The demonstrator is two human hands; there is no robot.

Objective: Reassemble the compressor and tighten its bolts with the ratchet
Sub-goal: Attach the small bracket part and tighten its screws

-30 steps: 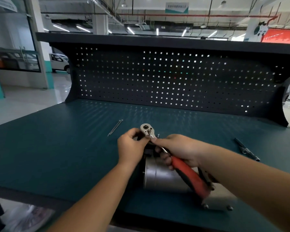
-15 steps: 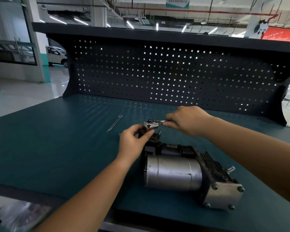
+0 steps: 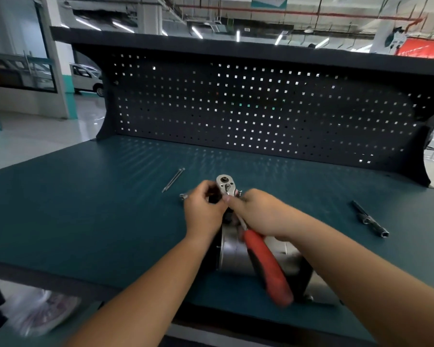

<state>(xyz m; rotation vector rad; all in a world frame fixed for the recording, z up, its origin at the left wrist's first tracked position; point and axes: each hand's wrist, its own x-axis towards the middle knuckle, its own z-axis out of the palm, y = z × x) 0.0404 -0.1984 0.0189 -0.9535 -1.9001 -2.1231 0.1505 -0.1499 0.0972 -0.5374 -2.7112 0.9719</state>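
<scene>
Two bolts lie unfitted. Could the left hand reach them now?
Probably yes: the bolts lie uncovered on the bench just beyond the left hand, but it must first release the ratchet.

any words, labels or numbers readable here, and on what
No text here can be read.
Hanging sign: has print, too blurred to read.
Red banner: no legible writing.
Pillar emblem: a blurred picture, no words to make out.
Ratchet and compressor: no marking shows.
</scene>
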